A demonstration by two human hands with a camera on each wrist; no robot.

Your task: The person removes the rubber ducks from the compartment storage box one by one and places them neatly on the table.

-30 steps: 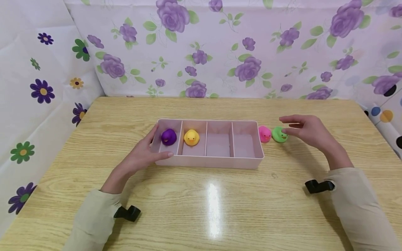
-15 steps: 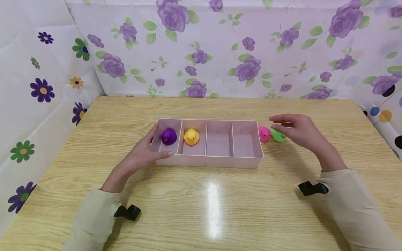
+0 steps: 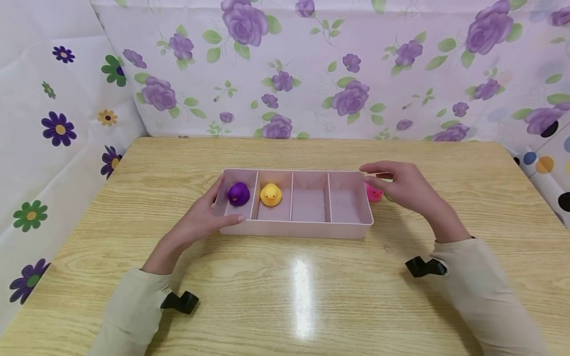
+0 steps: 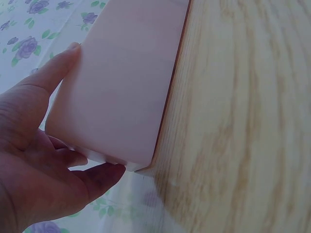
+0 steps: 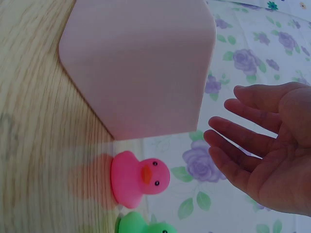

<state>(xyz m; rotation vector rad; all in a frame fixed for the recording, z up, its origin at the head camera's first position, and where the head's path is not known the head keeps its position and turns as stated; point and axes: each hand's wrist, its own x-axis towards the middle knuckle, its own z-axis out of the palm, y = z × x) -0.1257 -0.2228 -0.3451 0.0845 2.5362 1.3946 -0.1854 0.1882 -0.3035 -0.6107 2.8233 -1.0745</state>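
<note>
A pale pink box [image 3: 296, 229] with a row of compartments sits mid-table. My left hand [image 3: 199, 220] grips its left end, thumb over the front rim and fingers at the end wall. A purple rubber duck [image 3: 238, 194] lies in the leftmost compartment, a yellow rubber duck [image 3: 270, 196] in the one beside it. Just off the box's right end stands a pink rubber duck [image 5: 127, 178], and beyond it a green rubber duck [image 5: 132, 224], mostly hidden by my right hand in the head view. That right hand [image 3: 405, 187] hovers above them, fingers loosely bent and holding nothing.
The two right compartments of the box [image 3: 351, 198] hold no ducks. The wooden table [image 3: 249, 291] reaches back to a wall covering [image 3: 311, 74] with purple flowers. A black wrist mount [image 3: 180, 302] is on the left sleeve, and another mount [image 3: 425, 267] on the right.
My right hand has moved left, from beside the green duck to over the pink duck and the box's right rim. The left hand, box and ducks have stayed put.
</note>
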